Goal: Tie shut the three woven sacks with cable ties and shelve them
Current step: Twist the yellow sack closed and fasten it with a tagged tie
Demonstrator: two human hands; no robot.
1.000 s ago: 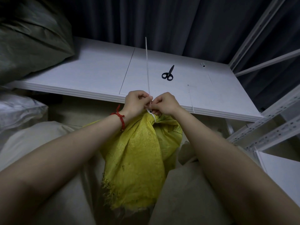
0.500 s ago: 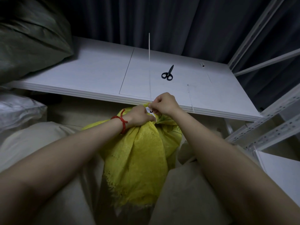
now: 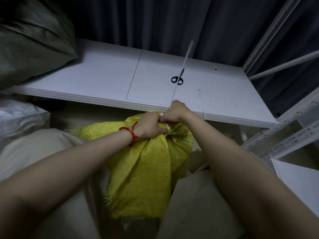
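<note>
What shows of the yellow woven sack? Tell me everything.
The yellow woven plastic sack stands upright below the front edge of the white shelf board, its mouth gathered into a tight neck with folds fanning down. A frayed edge shows at its lower left, faint print on its right side. The left hand grips the neck; the right hand pinches the thin white cable tie looped round it, the tail pointing up.

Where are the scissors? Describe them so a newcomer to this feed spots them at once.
Find the wide white shelf board beyond the yellow sack. The scissors lie flat on it, right of its middle seam, where the raised cable tie crosses them in view. Black with two loop handles nearest the person, they are the only tool on the board.
</note>
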